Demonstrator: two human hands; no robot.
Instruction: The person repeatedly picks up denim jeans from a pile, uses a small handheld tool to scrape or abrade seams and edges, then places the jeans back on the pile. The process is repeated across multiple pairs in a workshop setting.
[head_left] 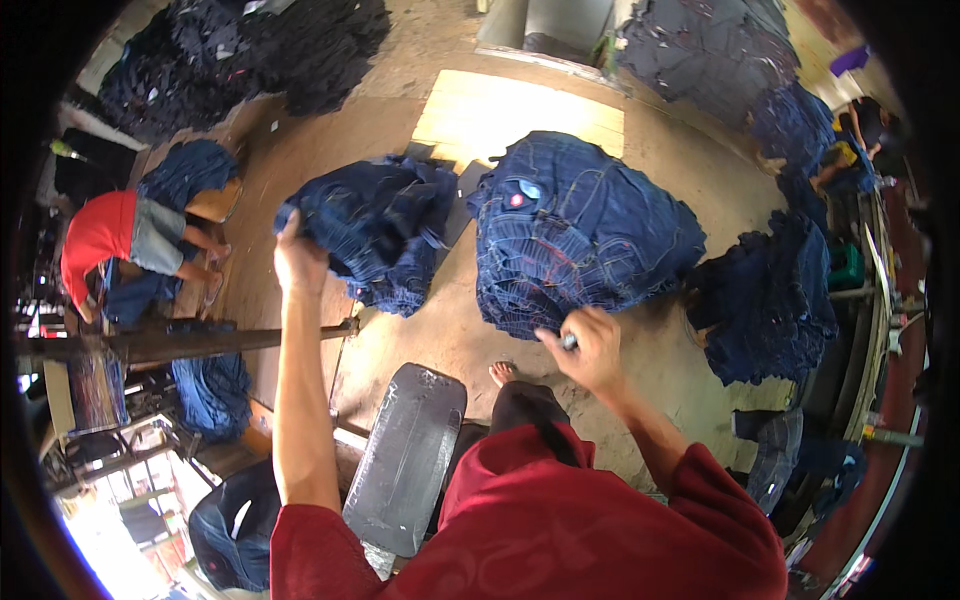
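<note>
My left hand (300, 262) is closed on the left edge of a dark blue denim garment (385, 215), which is bunched up over the floor. The fingers go partly behind the cloth. To the right lies a large heap of folded jeans (590, 225) with gathered waistbands and orange stitching. Just off the near edge of that heap, my right hand (597, 350) is closed around a small grey object (569, 341). Most of that object is hidden in the fist, so its kind does not show.
Below my left arm stands a black padded bench (410, 450). A dark pole (200, 342) juts in from the left. A person in red (100, 235) bends over at left; another (868, 130) sits far right. More denim piles (765, 300) and dark cloth heaps (250, 55) surround the floor.
</note>
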